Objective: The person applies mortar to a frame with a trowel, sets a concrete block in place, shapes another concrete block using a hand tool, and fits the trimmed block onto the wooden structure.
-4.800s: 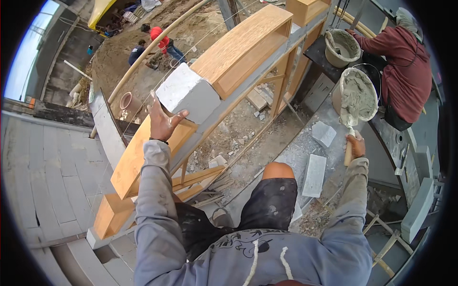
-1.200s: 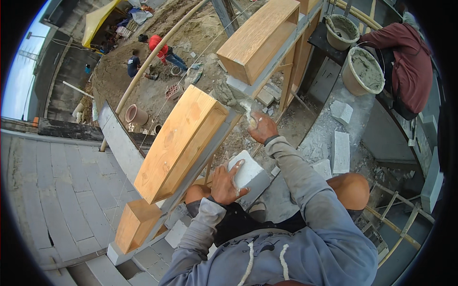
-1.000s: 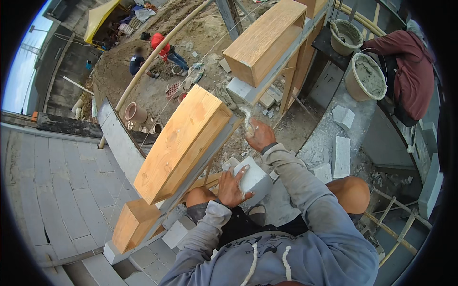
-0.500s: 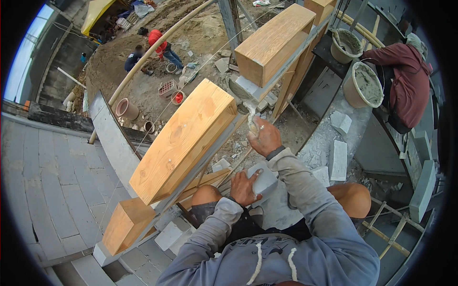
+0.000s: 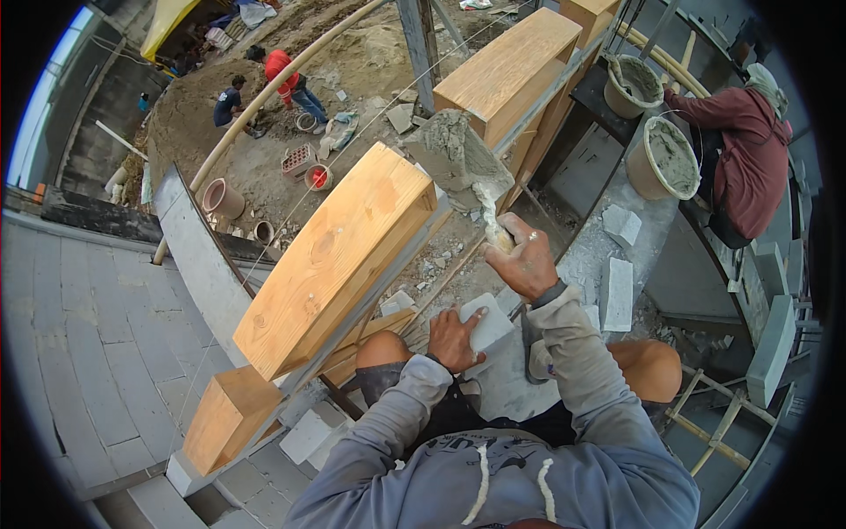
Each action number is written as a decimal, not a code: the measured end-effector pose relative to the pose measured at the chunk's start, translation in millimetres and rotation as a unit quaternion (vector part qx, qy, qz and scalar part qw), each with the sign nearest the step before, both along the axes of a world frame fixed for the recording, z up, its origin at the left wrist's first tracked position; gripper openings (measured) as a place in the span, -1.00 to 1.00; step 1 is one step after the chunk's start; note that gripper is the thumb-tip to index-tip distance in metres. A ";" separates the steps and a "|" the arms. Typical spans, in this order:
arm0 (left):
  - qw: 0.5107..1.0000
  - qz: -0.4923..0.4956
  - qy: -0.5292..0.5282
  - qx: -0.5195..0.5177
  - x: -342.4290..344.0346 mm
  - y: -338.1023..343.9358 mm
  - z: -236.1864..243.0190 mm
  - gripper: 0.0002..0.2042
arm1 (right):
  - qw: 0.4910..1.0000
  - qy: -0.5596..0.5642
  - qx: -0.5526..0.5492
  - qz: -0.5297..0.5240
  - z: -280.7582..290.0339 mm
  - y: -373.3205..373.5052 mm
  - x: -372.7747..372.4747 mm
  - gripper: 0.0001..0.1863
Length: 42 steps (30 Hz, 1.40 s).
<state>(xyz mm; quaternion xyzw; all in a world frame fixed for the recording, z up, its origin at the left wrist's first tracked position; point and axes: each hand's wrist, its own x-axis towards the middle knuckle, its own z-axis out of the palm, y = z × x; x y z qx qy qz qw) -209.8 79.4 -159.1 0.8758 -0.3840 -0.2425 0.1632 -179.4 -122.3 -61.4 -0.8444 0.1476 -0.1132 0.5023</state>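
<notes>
2 bare hands are at work, and the right hand (image 5: 527, 264) is curled tightly round the handle of a trowel (image 5: 487, 199), thumb toward the blade. The blade points up and away, loaded with wet grey mortar (image 5: 448, 144). From this angle, it overlaps the gap between 2 wooden boxes; whether it touches anything there, I cannot tell. The left hand (image 5: 455, 342), lower and nearer the body, clasps a pale block (image 5: 491, 326) by its left side, the block sitting between the person's knees; what bears its weight is hidden.

Just left of the hands, the near wooden box (image 5: 335, 264) lies at a slant along a grey ledge (image 5: 388, 269). The far wooden box (image 5: 511, 70) is beyond the blade, and a smaller wooden box (image 5: 231, 419) sits at the lower left end. To the right, 2 loose blocks (image 5: 617, 295) lie on a dusty grey platform (image 5: 577, 251). Past them stand 2 buckets (image 5: 642, 169) of mortar, with a co-worker in a maroon hoodie (image 5: 749, 154) beside them. A thin string (image 5: 352, 141) runs above the near box. Farther off, 2 more people (image 5: 278, 75) bend or crouch on bare ground.
</notes>
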 end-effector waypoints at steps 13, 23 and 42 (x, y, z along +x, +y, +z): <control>1.000 -0.017 -0.010 0.006 -9.4 -5.9 -5.9 -0.11 | 0.945 0.270 0.061 0.174 -39.2 -87.2 43.6 -0.72; 0.998 -0.028 0.031 0.036 -13.2 -9.4 -7.6 -0.12 | 0.933 0.259 0.169 0.183 -49.9 -130.7 112.5 -0.86; 0.998 -0.036 0.033 0.031 -7.2 -22.4 -20.9 -0.15 | 0.930 0.213 0.190 0.230 27.9 -167.6 109.6 -0.82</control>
